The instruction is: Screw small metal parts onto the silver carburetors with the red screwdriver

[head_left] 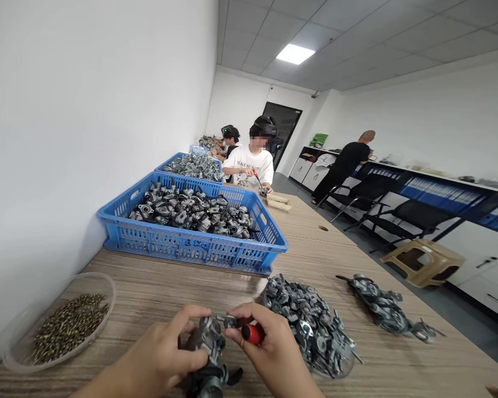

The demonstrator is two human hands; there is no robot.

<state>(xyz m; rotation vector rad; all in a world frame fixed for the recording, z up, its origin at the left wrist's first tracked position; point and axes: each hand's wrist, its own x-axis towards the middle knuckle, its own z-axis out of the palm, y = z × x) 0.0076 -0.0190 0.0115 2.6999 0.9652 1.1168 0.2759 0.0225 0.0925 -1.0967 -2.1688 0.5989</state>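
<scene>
My left hand [157, 348] is closed around a grey metal carburetor [207, 338] with a black lever at its lower end. My right hand [274, 342] has a red-handled screwdriver [253, 334] tucked in its palm; the blade is hidden. Its thumb and forefinger also pinch a small grey metal part [229, 321] against the top right of the carburetor. Just right of this hand stands a clear bowl heaped with small grey metal parts [311, 326]. At the left, a clear plastic tub [112, 298] holds many brass-coloured screws [72, 326].
A blue crate [191, 249] full of carburetors stands ahead, with another blue crate [216, 178] behind it. Several carburetors [382, 309] lie at the right. A co-worker in white [251, 160] sits farther along the table [311, 251]. A beige stool [425, 262] stands on the floor.
</scene>
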